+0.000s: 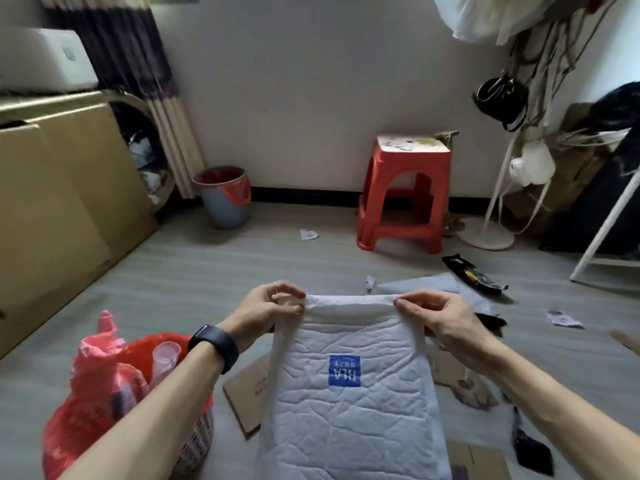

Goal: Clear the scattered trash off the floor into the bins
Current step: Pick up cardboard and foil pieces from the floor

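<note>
A white padded mailer bag (349, 407) with a blue logo hangs in front of me. My left hand (270, 310) pinches its far left corner and my right hand (440, 317) pinches its far right corner. A bin with a red liner (104, 393) stands below my left forearm, with plastic cups and bottles inside. A grey bin with a red liner (227, 197) stands by the far wall. Scattered on the floor lie flat cardboard (242, 396), a black wrapper (474, 273), a grey plastic bag (433, 284) and paper scraps (308, 234).
Large cardboard boxes (59, 202) line the left side. A red plastic stool (405, 192) stands at the far wall. A white fan stand (488, 233) and a cluttered rack fill the right. More cardboard (474, 459) and dark scraps (530, 448) lie at the near right.
</note>
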